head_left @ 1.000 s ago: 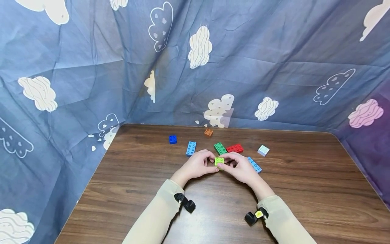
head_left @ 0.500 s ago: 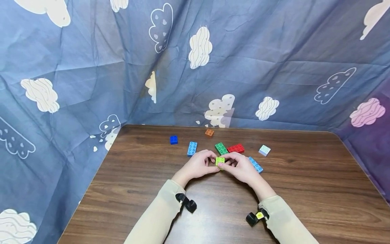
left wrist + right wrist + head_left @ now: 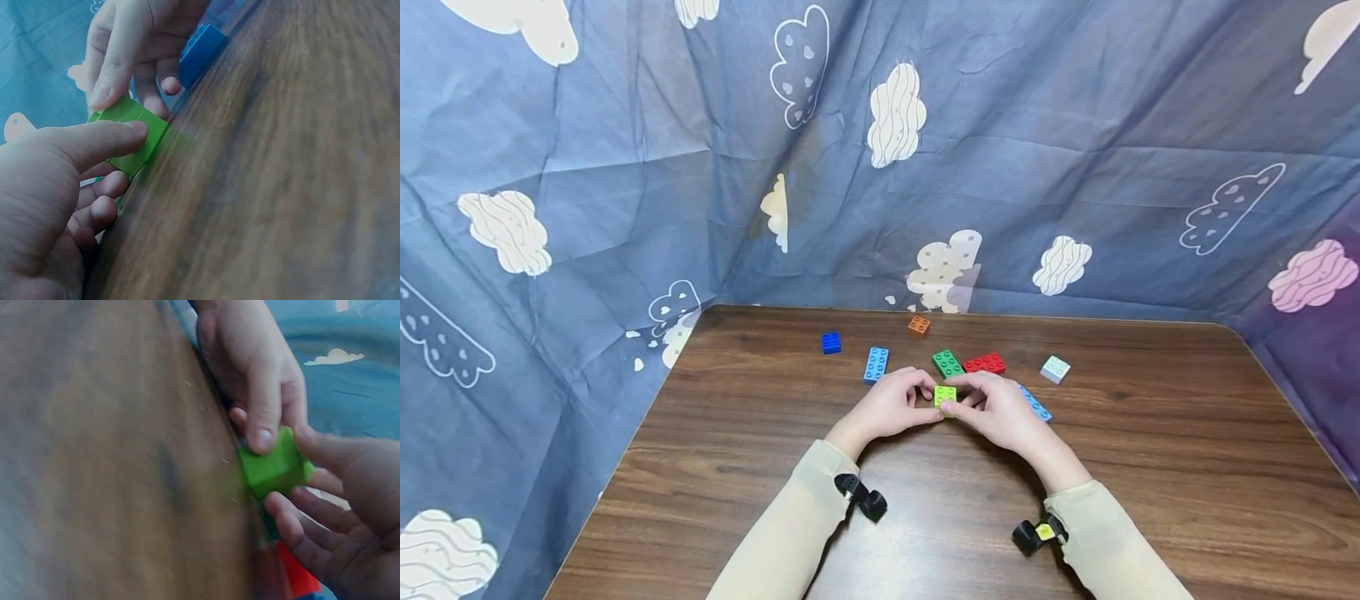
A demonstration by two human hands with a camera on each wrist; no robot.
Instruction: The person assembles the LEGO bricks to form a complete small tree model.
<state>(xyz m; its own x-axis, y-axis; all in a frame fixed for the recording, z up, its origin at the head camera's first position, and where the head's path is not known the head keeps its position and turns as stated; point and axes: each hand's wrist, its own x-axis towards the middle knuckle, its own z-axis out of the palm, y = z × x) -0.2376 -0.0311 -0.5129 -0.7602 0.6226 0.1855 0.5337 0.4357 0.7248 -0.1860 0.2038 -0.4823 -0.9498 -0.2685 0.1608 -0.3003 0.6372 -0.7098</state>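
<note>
Both hands meet at a small stack of lime green toy bricks near the middle of the table. In the left wrist view a seam runs across the green side, dividing an upper from a lower brick. My left hand pinches the lower part, its thumb flat on the near side and its other fingers behind. The right hand grips the upper part between thumb and fingers, the thumb near the studded top. The stack sits close over the tabletop in both wrist views.
Beyond the hands lie a green brick, a red brick, a light blue brick, a dark blue brick and an orange brick. Right of them are a pale brick and another blue brick. A cloud-print cloth backs the table.
The head view has shifted a little, so the scene sits slightly further right. Both hands keep their hold on the lime green bricks, with hardly any movement.
</note>
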